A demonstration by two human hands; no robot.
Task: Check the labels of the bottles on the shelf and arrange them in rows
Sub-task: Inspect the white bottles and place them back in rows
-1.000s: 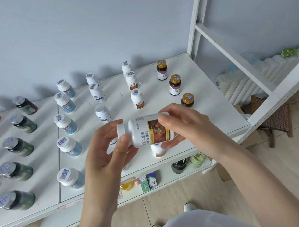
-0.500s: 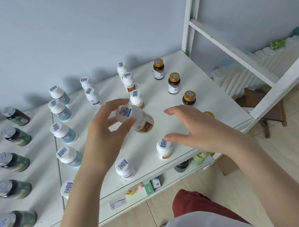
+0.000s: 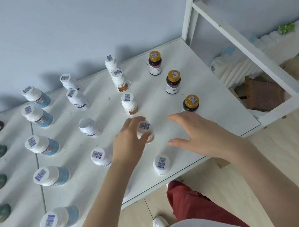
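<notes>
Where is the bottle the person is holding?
Head view, centre: the bottle stands on the shelf, gripped by the left hand, just left of the right hand.

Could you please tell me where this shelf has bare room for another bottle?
Bare shelf lies right of the gold-capped bottles, and between them and the orange-labelled white bottles. Left of those, the rows are crowded.

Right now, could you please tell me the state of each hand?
Left hand: closed, its fingers gripping the cap end of an upright white bottle.
Right hand: open, fingers spread, holding nothing.
</notes>
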